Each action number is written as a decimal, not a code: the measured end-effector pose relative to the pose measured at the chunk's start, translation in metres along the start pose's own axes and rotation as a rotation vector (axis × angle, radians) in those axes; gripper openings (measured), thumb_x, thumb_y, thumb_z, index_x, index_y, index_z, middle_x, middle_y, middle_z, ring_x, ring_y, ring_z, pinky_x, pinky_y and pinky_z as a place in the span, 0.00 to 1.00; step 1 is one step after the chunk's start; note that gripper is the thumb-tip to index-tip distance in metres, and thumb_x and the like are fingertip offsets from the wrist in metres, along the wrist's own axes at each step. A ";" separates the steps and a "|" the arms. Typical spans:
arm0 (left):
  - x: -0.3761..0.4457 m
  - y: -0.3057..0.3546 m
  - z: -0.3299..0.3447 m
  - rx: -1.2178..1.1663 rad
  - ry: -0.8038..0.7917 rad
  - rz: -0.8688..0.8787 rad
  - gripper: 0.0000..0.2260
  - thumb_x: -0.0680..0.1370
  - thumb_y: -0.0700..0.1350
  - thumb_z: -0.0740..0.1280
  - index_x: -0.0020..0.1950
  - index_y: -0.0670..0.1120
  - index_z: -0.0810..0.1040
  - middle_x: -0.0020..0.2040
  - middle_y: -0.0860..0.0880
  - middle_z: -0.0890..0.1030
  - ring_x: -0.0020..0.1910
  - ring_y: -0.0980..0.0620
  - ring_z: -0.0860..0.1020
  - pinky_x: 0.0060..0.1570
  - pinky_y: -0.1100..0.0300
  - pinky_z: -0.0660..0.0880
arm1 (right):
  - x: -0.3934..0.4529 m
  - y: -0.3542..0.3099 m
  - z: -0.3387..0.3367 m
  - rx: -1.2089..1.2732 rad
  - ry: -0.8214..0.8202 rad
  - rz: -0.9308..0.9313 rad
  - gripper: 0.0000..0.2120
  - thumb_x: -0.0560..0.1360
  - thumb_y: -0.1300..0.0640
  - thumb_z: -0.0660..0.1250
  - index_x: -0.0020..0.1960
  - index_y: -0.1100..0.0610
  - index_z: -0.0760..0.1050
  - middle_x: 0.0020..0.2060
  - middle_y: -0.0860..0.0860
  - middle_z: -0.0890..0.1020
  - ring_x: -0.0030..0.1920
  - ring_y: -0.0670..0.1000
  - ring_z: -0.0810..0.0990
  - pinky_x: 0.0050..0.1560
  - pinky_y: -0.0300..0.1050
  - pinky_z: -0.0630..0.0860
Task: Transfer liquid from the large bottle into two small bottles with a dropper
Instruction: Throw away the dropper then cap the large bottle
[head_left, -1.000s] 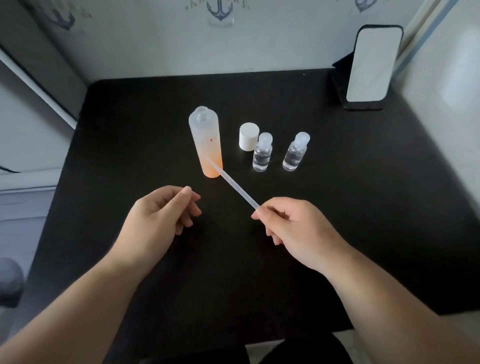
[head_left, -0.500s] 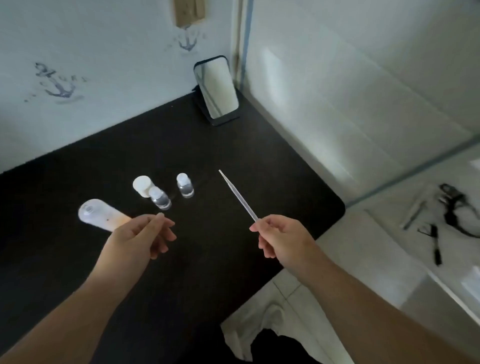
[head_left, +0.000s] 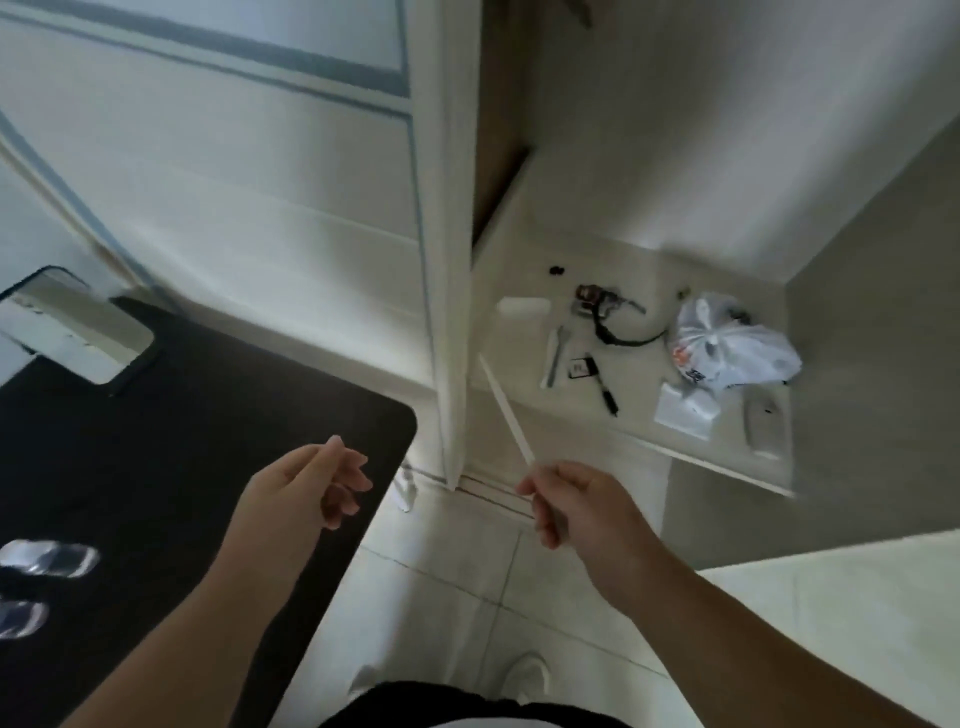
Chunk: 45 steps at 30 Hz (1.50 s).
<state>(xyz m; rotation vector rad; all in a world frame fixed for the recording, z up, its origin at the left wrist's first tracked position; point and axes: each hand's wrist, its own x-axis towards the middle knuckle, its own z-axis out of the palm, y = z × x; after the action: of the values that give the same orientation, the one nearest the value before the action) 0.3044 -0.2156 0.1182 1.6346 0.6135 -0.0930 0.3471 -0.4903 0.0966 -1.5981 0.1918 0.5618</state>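
The right hand (head_left: 576, 506) pinches the dropper (head_left: 504, 410), tip toward 11 o'clock; the small bottles (head_left: 49, 558) lie at 9 o'clock, nearer the loosely curled, empty left hand (head_left: 306, 486).

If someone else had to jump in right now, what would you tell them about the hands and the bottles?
Right hand: pinches the dropper, held out over the floor, away from the black table.
Left hand: loosely curled, holds nothing.
Two small bottles are blurred at the table's left edge. The large bottle is out of view.
Done: cannot tell whether any liquid has been moved.
Left: bring the dropper back to the table and fill both.
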 end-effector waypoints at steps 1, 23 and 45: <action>0.002 0.005 0.020 0.015 -0.034 0.019 0.13 0.82 0.52 0.63 0.44 0.51 0.86 0.42 0.44 0.85 0.36 0.49 0.81 0.42 0.50 0.77 | -0.008 0.003 -0.019 0.019 0.037 0.002 0.15 0.83 0.53 0.65 0.41 0.54 0.84 0.29 0.50 0.77 0.30 0.49 0.75 0.33 0.41 0.73; 0.040 0.067 0.394 0.481 -1.071 0.259 0.14 0.82 0.49 0.64 0.42 0.50 0.86 0.38 0.44 0.85 0.32 0.52 0.79 0.33 0.56 0.73 | -0.137 0.089 -0.193 0.750 1.038 0.081 0.21 0.84 0.49 0.61 0.39 0.56 0.84 0.29 0.53 0.75 0.29 0.50 0.73 0.32 0.42 0.72; -0.193 0.034 0.637 0.571 -1.519 0.350 0.17 0.75 0.61 0.64 0.45 0.50 0.85 0.42 0.45 0.85 0.35 0.50 0.80 0.35 0.53 0.74 | -0.324 0.160 -0.360 1.289 1.510 -0.006 0.21 0.84 0.50 0.62 0.40 0.63 0.80 0.26 0.53 0.74 0.24 0.51 0.72 0.26 0.40 0.70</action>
<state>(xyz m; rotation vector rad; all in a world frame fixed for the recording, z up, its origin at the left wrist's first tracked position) 0.3375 -0.8816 0.1161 1.6427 -0.9282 -1.1928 0.0823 -0.9255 0.1084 -0.4162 1.3390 -0.8087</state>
